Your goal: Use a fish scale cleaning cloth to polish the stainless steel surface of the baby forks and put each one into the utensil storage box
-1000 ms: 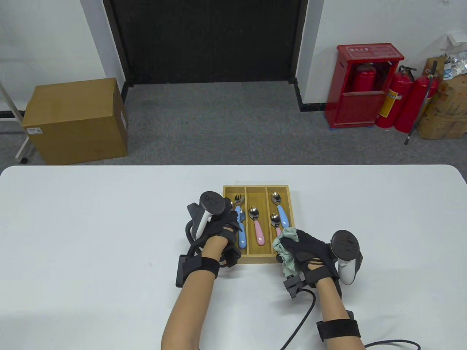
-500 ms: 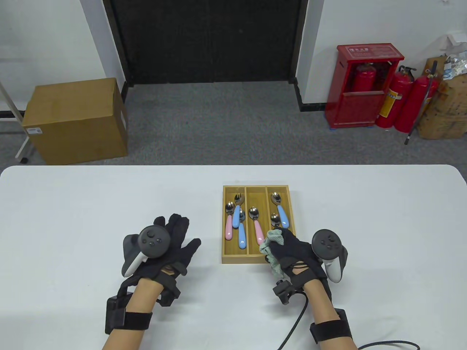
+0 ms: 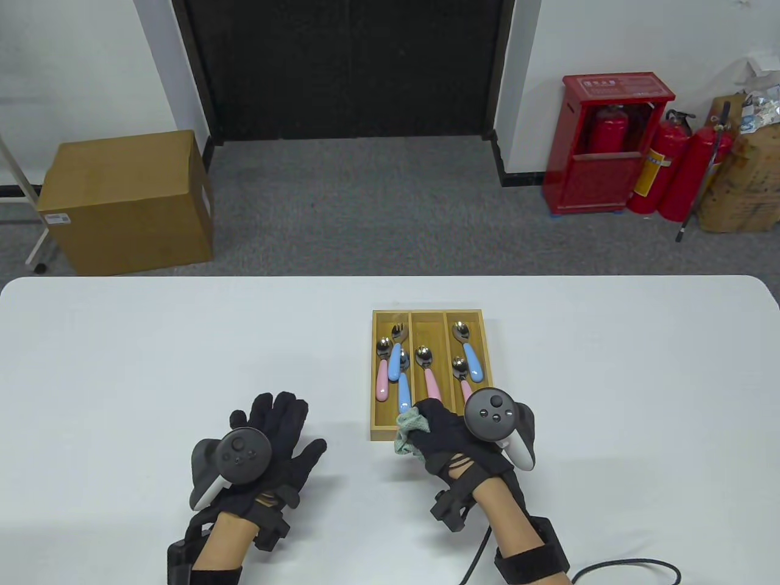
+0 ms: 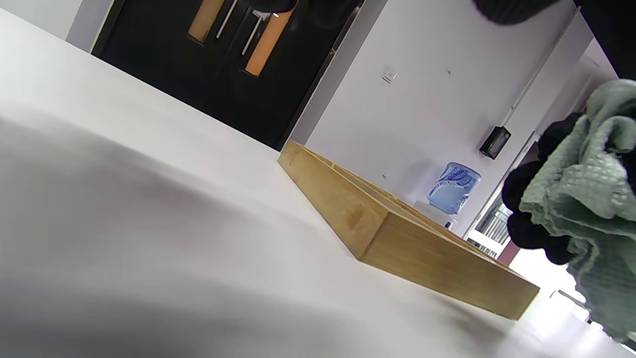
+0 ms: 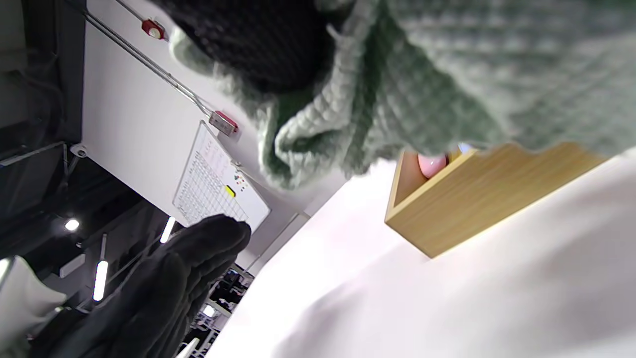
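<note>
Seen from above, a person's two gloved hands rest near a wooden utensil storage box (image 3: pixel 428 318) on a white table (image 3: pixel 122 341). The left hand (image 3: pixel 271 448) lies flat on the table to the left of the box, fingers straight and spread, holding nothing. The right hand (image 3: pixel 448 436) sits at the box's near edge, fingers curled round a bunched green fish scale cleaning cloth (image 3: pixel 409 431).

Only the table view looks into the box's three compartments. The left one holds a pink-handled piece (image 3: pixel 382 372), a blue-handled baby fork (image 3: pixel 396 350) with tines visible, and a second blue-handled piece (image 3: pixel 404 390) partly under it. The middle holds one pink-handled piece (image 3: pixel 428 373); the right holds a blue-handled piece (image 3: pixel 468 353) and another pink one (image 3: pixel 460 370), its handle hidden behind the right hand. Which heads besides the tined one are forks is too small to tell.

The left wrist view, low over the table, shows only the box's outer wall (image 4: pixel 397 233) and the cloth (image 4: pixel 591 199) gripped in dark fingers (image 4: pixel 526 233) at the frame's right. The right wrist view, turned sideways, shows the cloth (image 5: pixel 397 99) hanging just over the box's corner (image 5: pixel 472 199), a pink handle tip (image 5: pixel 431 164) peeking inside, and the left hand (image 5: pixel 164 288) beyond
</note>
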